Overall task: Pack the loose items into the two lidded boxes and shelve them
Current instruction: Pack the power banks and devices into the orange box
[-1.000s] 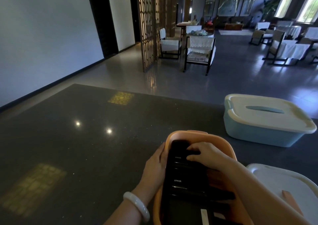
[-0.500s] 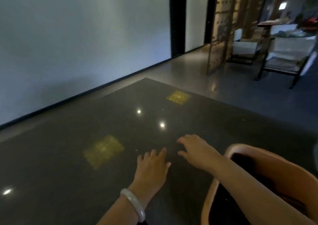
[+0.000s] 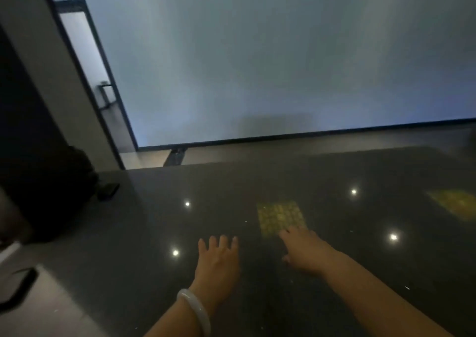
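Observation:
My left hand [image 3: 218, 262], with a pale bangle on its wrist, reaches forward over the dark glossy tabletop [image 3: 322, 182], fingers straight and spread, holding nothing. My right hand [image 3: 305, 250] stretches out beside it to the right, fingers extended and empty. A small dark flat item [image 3: 109, 190] lies on the table at the far left, well beyond both hands. Neither lidded box is in view.
A large dark bulky object [image 3: 49, 192] sits at the table's left end. A dark strap or cable [image 3: 18, 289] lies on a lighter surface at the lower left. A grey wall with a black skirting runs behind the table.
The view has swung left, so the orange box has left the frame. Both hands came off that box and now reach out empty over the bare tabletop.

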